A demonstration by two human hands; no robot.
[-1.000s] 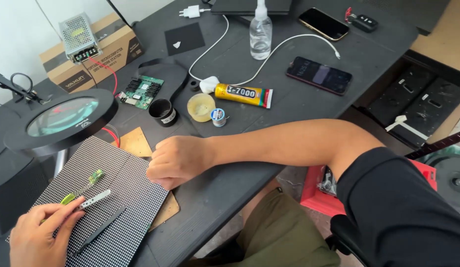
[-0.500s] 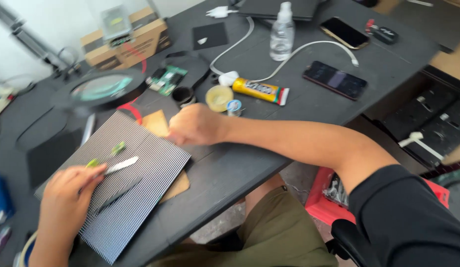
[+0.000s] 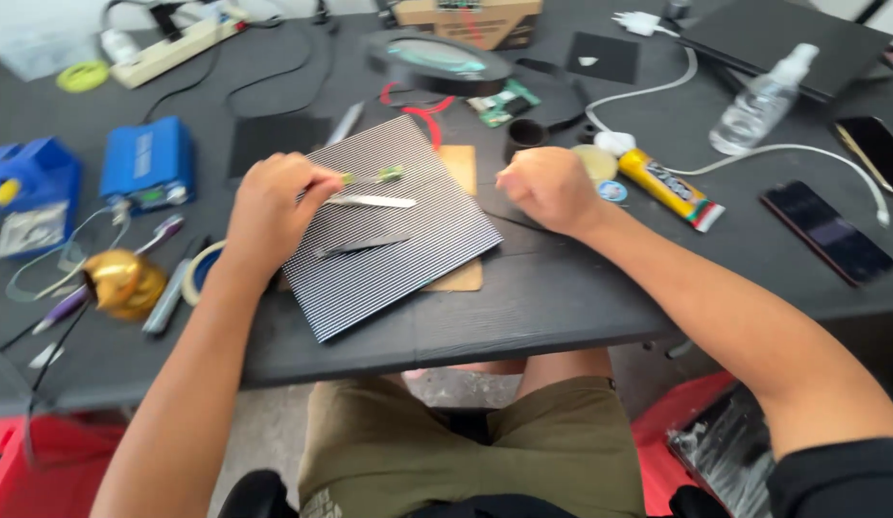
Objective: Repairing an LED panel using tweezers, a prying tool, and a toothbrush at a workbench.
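Observation:
A square panel with a fine dot grid (image 3: pixel 394 225) lies on the dark table in front of me. My left hand (image 3: pixel 269 206) rests on its left edge and grips silver tweezers (image 3: pixel 375 201) together with a small green-handled tool (image 3: pixel 375 176); their tips point right over the panel. A dark flat tool (image 3: pixel 360 247) lies loose on the panel. My right hand (image 3: pixel 547 187) is a closed fist resting on the table just right of the panel, with nothing visible in it.
A round magnifier lamp (image 3: pixel 437 58) stands behind the panel. A yellow glue tube (image 3: pixel 667 187), spray bottle (image 3: pixel 763 96), white cable and two phones (image 3: pixel 830 245) lie to the right. Blue devices (image 3: pixel 144 163), a brass coil holder (image 3: pixel 120 283) and a power strip (image 3: pixel 168 48) sit left.
The view has swung left, showing the table's left side. My left hand has moved up the panel with the tweezers and green tool. My right fist stays beside the panel.

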